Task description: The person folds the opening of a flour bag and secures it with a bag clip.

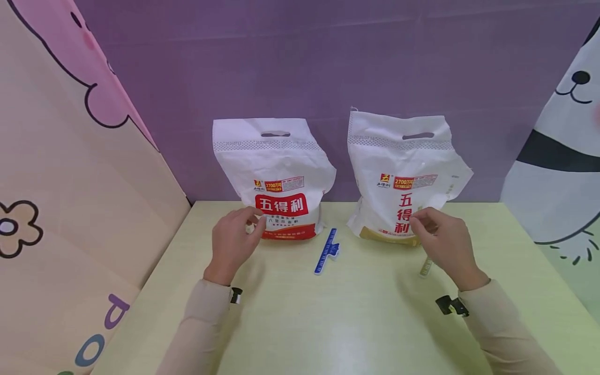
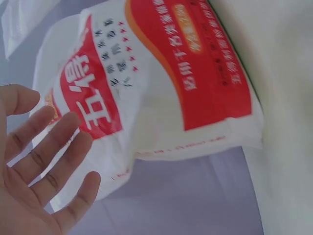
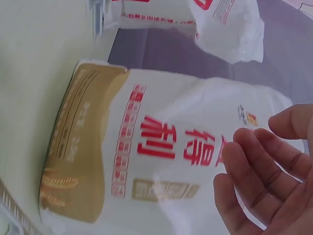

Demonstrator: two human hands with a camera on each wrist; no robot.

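Observation:
Two white flour bags stand upright side by side. The left flour bag (image 1: 274,161) has a red label and red base; the right flour bag (image 1: 394,156) has red characters and a gold base. My left hand (image 1: 234,239) hovers before the left bag, fingers loosely bent and holding nothing. Likewise relaxed and without anything in it, my right hand (image 1: 445,242) is in front of the right bag. Between the bags lies a blue sealing clip (image 1: 325,252). A yellowish clip (image 1: 425,267) lies partly hidden behind my right hand.
Both bags stand at the back of a pale table (image 1: 309,323), close to a purple backdrop (image 1: 281,62). Cartoon-printed panels flank the table, a pink-and-cream panel (image 1: 94,182) at left and a panda panel (image 1: 562,151) at right.

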